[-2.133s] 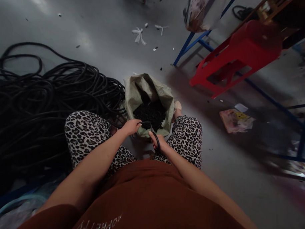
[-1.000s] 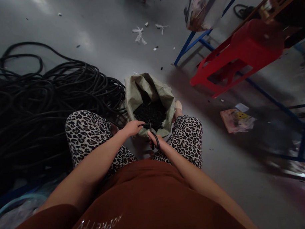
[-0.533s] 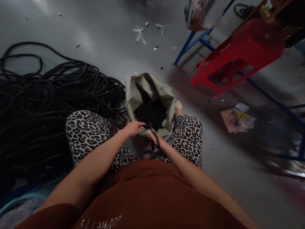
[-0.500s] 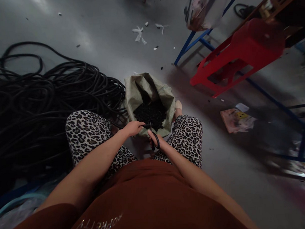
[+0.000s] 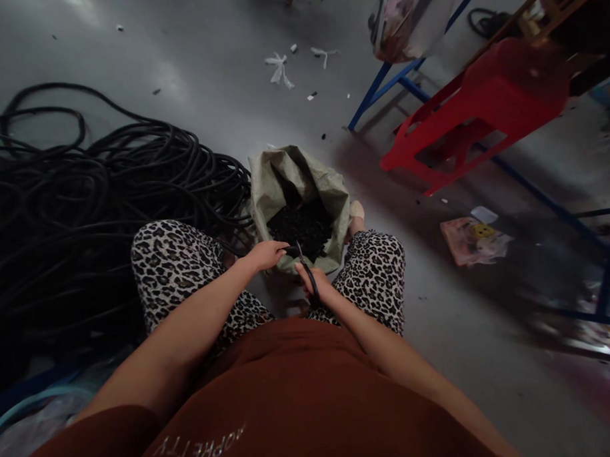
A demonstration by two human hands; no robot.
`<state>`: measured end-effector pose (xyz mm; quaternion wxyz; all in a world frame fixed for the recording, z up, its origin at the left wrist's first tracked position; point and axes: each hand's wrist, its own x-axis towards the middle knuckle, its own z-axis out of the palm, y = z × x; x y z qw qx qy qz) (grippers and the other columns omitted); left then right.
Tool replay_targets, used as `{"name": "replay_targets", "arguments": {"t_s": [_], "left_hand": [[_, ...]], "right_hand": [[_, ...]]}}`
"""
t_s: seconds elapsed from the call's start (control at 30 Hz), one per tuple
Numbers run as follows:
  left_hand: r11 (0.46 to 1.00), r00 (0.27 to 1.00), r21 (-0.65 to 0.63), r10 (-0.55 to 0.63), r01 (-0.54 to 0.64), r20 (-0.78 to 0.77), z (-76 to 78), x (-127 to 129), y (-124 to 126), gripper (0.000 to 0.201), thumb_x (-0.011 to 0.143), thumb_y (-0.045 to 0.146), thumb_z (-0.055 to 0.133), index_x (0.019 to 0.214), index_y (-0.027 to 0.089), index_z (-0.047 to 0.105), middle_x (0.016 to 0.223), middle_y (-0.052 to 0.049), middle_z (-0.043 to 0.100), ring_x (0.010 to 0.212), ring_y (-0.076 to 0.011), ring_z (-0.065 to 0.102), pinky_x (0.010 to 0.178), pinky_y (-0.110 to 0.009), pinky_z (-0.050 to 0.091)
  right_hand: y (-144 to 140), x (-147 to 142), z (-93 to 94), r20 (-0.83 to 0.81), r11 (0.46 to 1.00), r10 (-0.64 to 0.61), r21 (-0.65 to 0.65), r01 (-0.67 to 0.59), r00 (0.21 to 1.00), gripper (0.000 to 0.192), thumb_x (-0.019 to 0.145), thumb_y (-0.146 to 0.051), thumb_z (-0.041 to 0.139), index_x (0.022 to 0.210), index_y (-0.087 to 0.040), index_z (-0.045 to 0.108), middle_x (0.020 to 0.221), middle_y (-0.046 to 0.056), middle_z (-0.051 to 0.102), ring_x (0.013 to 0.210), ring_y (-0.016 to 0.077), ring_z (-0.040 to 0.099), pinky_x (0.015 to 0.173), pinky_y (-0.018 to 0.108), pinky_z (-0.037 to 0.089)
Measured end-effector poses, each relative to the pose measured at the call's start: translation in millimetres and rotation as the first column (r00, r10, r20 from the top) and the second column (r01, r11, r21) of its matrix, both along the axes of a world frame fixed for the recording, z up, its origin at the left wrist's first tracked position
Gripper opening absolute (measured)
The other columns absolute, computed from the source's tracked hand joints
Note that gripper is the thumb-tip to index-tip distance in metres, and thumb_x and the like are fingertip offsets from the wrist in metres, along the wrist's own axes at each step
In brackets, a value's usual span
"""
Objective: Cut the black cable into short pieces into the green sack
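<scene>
Between my knees stands an open woven sack (image 5: 258, 190), with many small black pieces (image 5: 302, 223) inside. My left hand (image 5: 270, 255) is closed on a black rubber cord (image 5: 290, 251), whose end points right over the sack's near rim. In my right hand (image 5: 314, 280) is a pair of scissors (image 5: 311, 281) with black handles. The scissor blades point away from me, right at the cord's end; whether they touch it I cannot tell. A large heap of black cord (image 5: 108, 175) lies on the floor to my left.
A red plastic stool (image 5: 511, 108) lies tilted at the right by a blue metal frame (image 5: 375, 93). A plastic packet (image 5: 468, 239) lies on the floor below it. White scraps (image 5: 278, 69) are scattered ahead. A light blue rim (image 5: 41, 398) shows at the lower left.
The scissors have gone from handles spread to handles drawn together in my right hand. My left hand has hardly moved and keeps its hold on the cord.
</scene>
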<state>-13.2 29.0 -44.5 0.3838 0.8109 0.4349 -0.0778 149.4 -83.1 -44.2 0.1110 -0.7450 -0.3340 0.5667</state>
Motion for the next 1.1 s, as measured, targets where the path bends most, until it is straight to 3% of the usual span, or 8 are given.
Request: {"name": "replay_targets", "arguments": {"t_s": [0.4,0.7,1.1], "left_hand": [[0.996,0.999,0.077,0.053,-0.053,0.013,0.7,-3,3,0.033,0.091,0.03,0.046,0.118,0.019,0.063,0.116,-0.007,0.068,0.107,-0.021,0.062,0.09,-0.028,0.047],[0.989,0.993,0.086,0.121,-0.12,-0.009,2.5,-1,4,0.034,0.088,0.035,0.052,0.117,0.02,0.063,0.109,-0.006,0.071,0.099,-0.0208,0.064,0.083,-0.027,0.048],[0.996,1.0,0.094,0.006,-0.006,0.001,8.2,2,0,0.033,0.089,0.032,0.05,0.116,0.022,0.066,0.113,-0.005,0.07,0.103,-0.0213,0.063,0.085,-0.026,0.047]], "right_hand": [[3,2,9.3,-0.056,0.995,-0.074,-0.067,0.071,0.996,0.051,0.088,-0.057,0.048,0.057,-0.017,0.051,0.04,-0.001,0.047,0.031,0.0102,0.046,0.032,0.019,0.033],[4,2,0.4,-0.14,0.989,-0.132,-0.09,0.12,0.981,0.051,0.086,-0.062,0.046,0.072,-0.014,0.058,0.049,0.002,0.054,0.038,0.0136,0.054,0.036,0.022,0.041],[1,3,-10.8,-0.112,0.998,-0.029,-0.05,0.023,0.993,0.052,0.086,-0.062,0.047,0.071,-0.014,0.06,0.052,0.002,0.056,0.044,0.0119,0.054,0.04,0.019,0.04]]}}
